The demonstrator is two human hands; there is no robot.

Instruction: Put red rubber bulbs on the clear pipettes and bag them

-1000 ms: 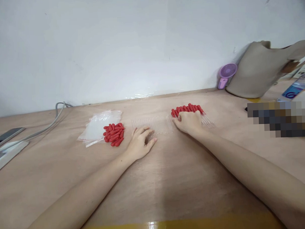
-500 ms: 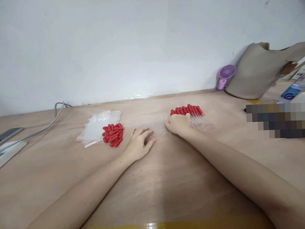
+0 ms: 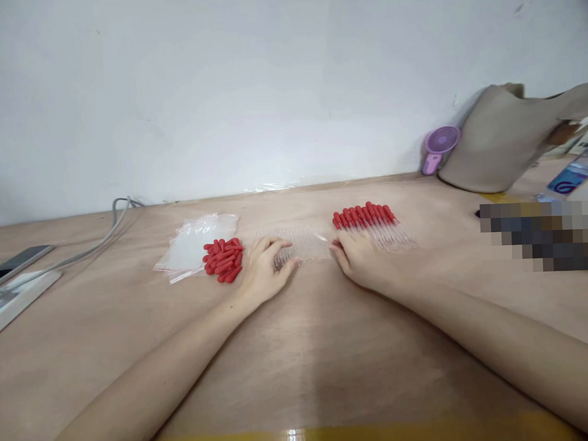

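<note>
Between my two hands lies a row of thin clear glass dropper tubes (image 3: 307,242), side by side. My left hand (image 3: 267,270) rests at the row's left end, its curved fingers and thumb apart over the outer tubes. At the right end, my right hand (image 3: 360,257) has bent fingers near the last tubes, thumb a little apart, and nothing visible is gripped. Behind and right of it lie droppers fitted with red rubber bulbs (image 3: 368,214), bulbs toward the wall; the hand hides some of their tubes. Loose red rubber bulbs (image 3: 223,260) are heaped left of my left hand.
Clear plastic bags (image 3: 198,240) lie behind the loose bulbs. A cable (image 3: 96,239) and a phone (image 3: 25,263) are at the far left. A purple handheld fan (image 3: 440,143), a grey-beige bag (image 3: 489,143) and a bottle (image 3: 572,172) stand at the right.
My right hand has turned and its fingers have loosened at the row's right end. The left hand has shifted slightly against the tubes. The whole view has moved a little.
</note>
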